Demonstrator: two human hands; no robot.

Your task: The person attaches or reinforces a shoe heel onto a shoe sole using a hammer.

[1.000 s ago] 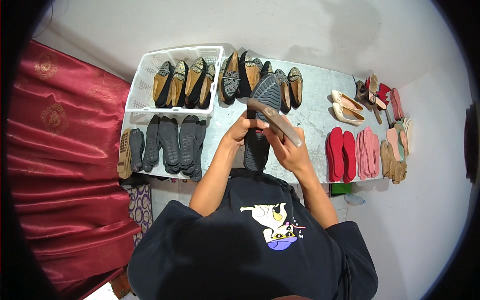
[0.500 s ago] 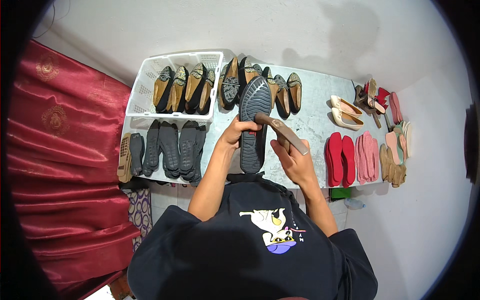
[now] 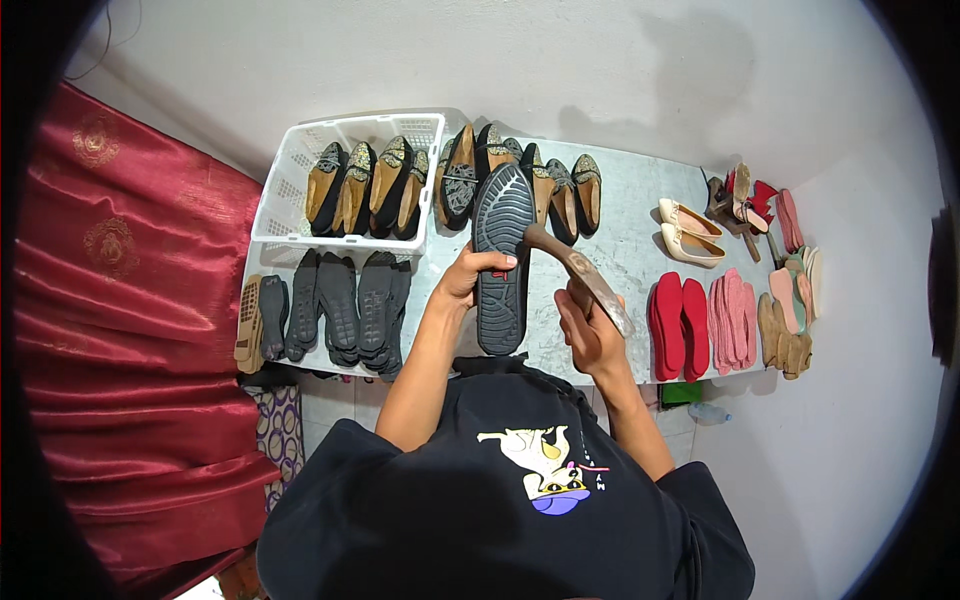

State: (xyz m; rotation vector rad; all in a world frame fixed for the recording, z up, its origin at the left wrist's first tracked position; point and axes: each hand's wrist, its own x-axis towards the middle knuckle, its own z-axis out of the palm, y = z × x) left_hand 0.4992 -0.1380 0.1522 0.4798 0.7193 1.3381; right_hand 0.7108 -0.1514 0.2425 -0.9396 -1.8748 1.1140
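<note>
My left hand [image 3: 466, 278] is closed around the side of a shoe [image 3: 502, 310], thumb pressed on its black ridged sole, which faces up toward me. The shoe stands toe away from me over the table's near edge. A shoemaker's hammer [image 3: 582, 268] with a long curved metal head is gripped in my right hand [image 3: 597, 338]. The round end of the hammer head is beside the right edge of the sole, near its middle; I cannot tell if it touches. The hammer's handle is mostly hidden by the hand.
A white plastic basket [image 3: 262, 228] holds several patterned black loafers; more loafers [image 3: 563, 195] stand right of it. Black soles [image 3: 340, 308] line the near left. Cream flats [image 3: 690, 233], red insoles [image 3: 680, 325], pink insoles [image 3: 735, 318] and tools [image 3: 738, 208] lie right. A red curtain [image 3: 140, 350] hangs left.
The hammer and my right hand have moved a little right and toward me, the hammer head lifting away from the middle of the sole. The shoe has shifted slightly toward me.
</note>
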